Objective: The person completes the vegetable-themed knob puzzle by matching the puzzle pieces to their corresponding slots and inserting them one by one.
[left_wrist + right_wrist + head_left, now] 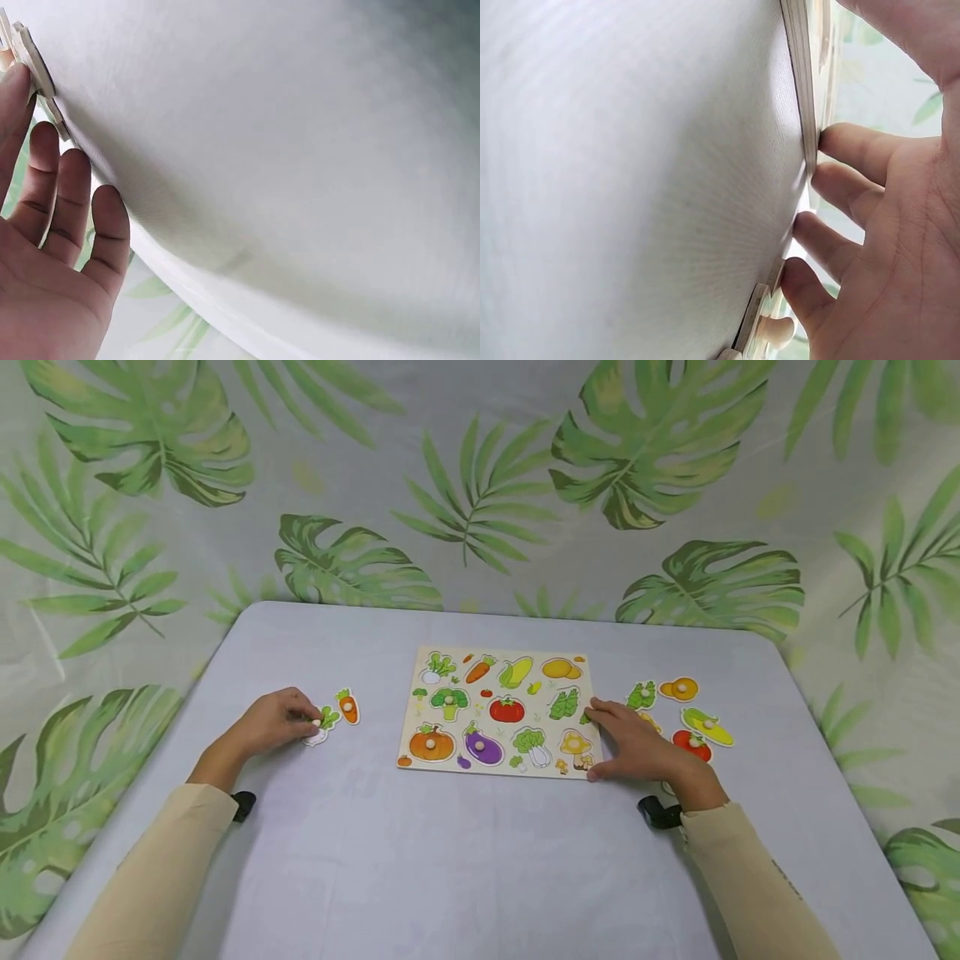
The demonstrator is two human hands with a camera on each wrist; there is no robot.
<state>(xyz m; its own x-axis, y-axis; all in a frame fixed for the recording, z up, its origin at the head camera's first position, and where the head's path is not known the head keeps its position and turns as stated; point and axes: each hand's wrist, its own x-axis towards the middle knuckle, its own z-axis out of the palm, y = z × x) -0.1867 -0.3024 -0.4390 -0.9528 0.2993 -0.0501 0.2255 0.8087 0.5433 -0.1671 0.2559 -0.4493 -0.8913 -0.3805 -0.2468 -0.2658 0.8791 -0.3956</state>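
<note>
At the left, my left hand (279,720) pinches a white turnip puzzle piece (315,739) with green leaves. A carrot piece (348,706) lies just beside it. The left wrist view shows the turnip piece (34,60) edge-on at the fingertips. In the middle lies a wooden vegetable puzzle board (480,781). Its broccoli (449,708), pumpkin (431,753) and eggplant (483,755) spots hold knobbed pieces. My right hand (637,745) rests on the board's right edge, fingers spread. In the right wrist view, fingertips touch the board's side (801,75).
Right of the board lie loose knobbed pieces: a green asparagus-like one (641,694), a potato-like one (679,689), corn (707,727) and a tomato (691,744). Others are partly hidden behind my right hand. A white cloth (450,877) covers the table; a leaf-print curtain (480,485) hangs behind.
</note>
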